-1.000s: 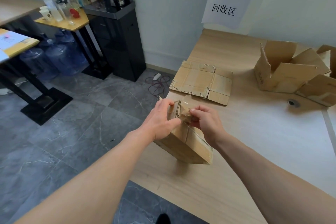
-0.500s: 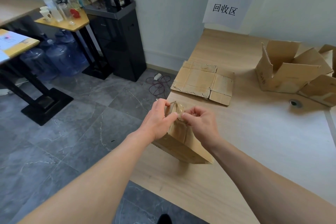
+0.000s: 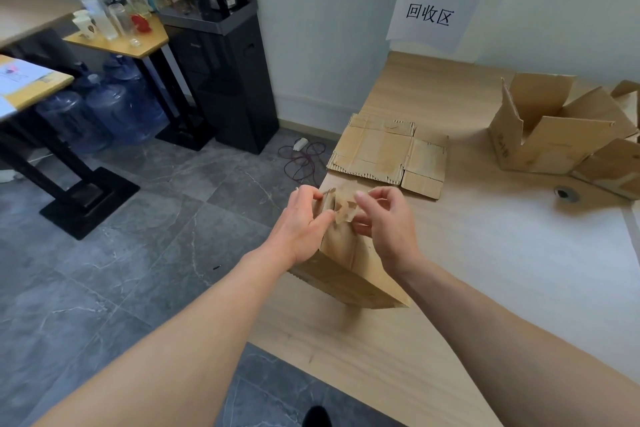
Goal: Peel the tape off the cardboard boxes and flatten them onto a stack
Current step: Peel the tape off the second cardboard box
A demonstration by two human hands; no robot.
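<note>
Cardboard box [image 3: 349,270] tilted at the left edge of the desk [image 3: 485,270], my left hand [image 3: 298,227] gripping its top, my right hand [image 3: 384,225] pinching loose tape [image 3: 344,211], flattened box [image 3: 388,156] beyond.

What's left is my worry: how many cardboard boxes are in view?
4: held box with tape nearest, flattened box behind it, open box at right, cut-off box beside that. More may be hidden.

Office: water dispenser [image 3: 221,45], spare water jugs [image 3: 114,111], desks [image 3: 31,83].
</note>
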